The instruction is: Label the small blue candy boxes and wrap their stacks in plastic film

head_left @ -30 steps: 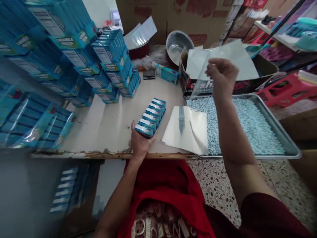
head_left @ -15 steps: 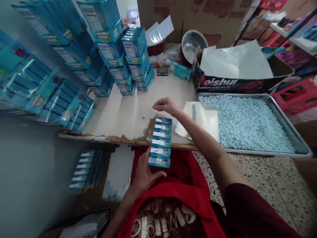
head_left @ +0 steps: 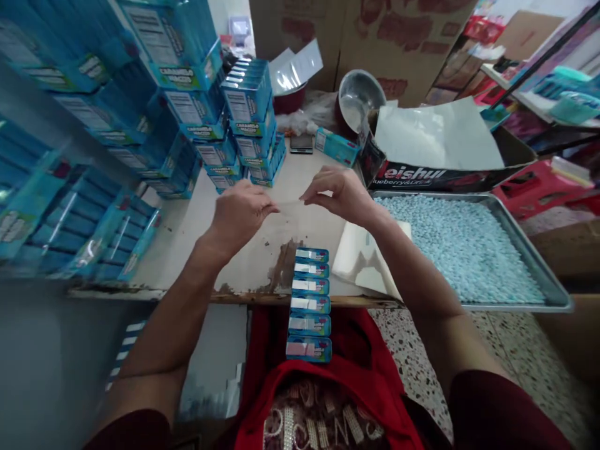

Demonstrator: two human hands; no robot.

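Observation:
My left hand [head_left: 244,212] is raised over the table with its fingers pinched together. Facing it, my right hand [head_left: 338,194] pinches too, thumb against forefinger. A thin clear plastic film [head_left: 288,205] appears stretched between the two sets of fingertips; its outline is hard to make out. Below both hands, a row of small blue boxes [head_left: 309,305] with white strips runs from the table edge over my lap, touched by neither hand. A stack of whitish translucent sheets [head_left: 349,256] lies under my right forearm.
Stacks of wrapped blue boxes [head_left: 187,106] fill the left side. To the right are a metal tray [head_left: 557,306] of pale blue pieces and a black carton [head_left: 422,178]. A metal bowl [head_left: 360,94], a phone [head_left: 301,144] and a blue packet [head_left: 336,147] sit at the back.
My left hand has left the row of boxes and come up beside my right hand. Both now pinch the clear film. The view has shifted slightly.

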